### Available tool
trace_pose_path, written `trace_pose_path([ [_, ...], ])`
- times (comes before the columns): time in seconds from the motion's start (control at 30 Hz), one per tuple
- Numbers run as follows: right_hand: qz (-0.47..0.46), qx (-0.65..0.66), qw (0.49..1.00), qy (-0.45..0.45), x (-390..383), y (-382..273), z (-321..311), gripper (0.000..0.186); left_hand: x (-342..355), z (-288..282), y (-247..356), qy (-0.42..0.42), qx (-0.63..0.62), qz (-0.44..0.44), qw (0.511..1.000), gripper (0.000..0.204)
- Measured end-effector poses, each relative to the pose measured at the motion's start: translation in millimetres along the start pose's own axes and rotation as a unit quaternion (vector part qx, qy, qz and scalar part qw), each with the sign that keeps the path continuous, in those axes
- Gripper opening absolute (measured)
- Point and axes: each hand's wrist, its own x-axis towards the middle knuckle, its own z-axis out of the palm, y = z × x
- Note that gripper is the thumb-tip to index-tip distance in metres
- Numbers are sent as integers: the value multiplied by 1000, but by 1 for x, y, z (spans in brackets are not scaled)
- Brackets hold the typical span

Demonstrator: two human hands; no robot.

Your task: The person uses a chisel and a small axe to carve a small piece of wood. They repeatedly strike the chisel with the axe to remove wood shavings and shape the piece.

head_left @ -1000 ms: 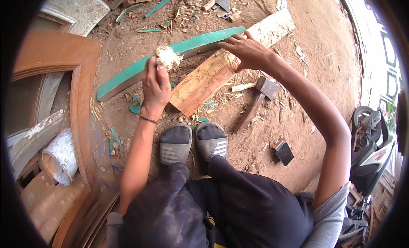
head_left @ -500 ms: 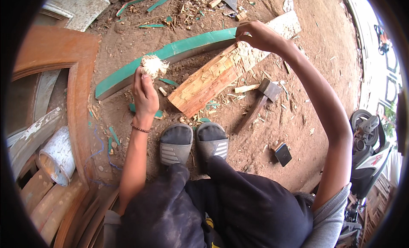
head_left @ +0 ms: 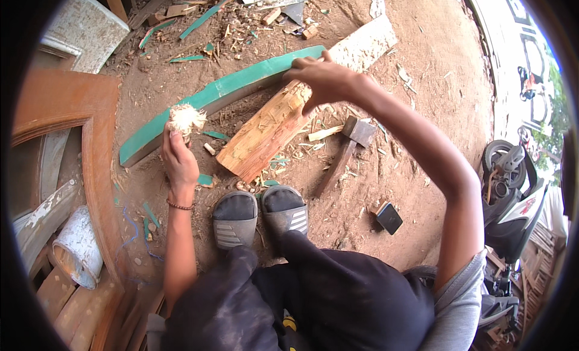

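My left hand (head_left: 179, 162) is closed round a pale piece of wood (head_left: 186, 119) whose upper end is frayed into splinters. It is upright beside the left part of a green-painted, curved-looking beam (head_left: 218, 89). Over a rough-hewn timber (head_left: 259, 135), my right hand (head_left: 322, 79) spreads its fingers, with the fingertips by the beam's right end. Whether they touch it I cannot tell. The timber lies slantwise on the dirt, its far half pale and chipped. A hammer-like tool (head_left: 350, 149) with a blocky dark head and wooden handle rests right of the timber.
A flat black block (head_left: 388, 219) lies on the dirt at right. Brown wooden frames (head_left: 102, 152) and a paint-stained bucket (head_left: 78, 248) stand at left. Green offcuts (head_left: 208, 16) and wood chips litter the far ground. A motorbike (head_left: 512, 200) is parked at right.
My right hand has gone from a pinch at the green beam's end to spread fingers, shifting toward me over the timber. The left hand still holds the frayed wood; the whole view has shifted.
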Motion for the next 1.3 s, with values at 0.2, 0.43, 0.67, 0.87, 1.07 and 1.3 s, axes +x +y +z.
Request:
trace_pose_path([
  [0.2,7,-25,1000,6,2,-4,-14,69,0,-2,7,6,-9,-22,1000,41],
  [0.43,30,-35,995,93,-22,-4,3,61,1,-21,5,25,-79,-42,996,43],
  [0.67,106,-28,927,359,-53,-28,51,33,4,-28,40,62,-89,4,994,38],
  [0.87,160,37,898,408,-83,-54,82,22,10,-27,44,64,-113,36,991,38],
  [1.07,182,82,884,422,-87,-60,84,20,-1,-20,47,35,-110,25,993,41],
  [1.3,186,89,921,330,-108,-65,100,16,-6,-18,47,40,-110,27,993,37],
])
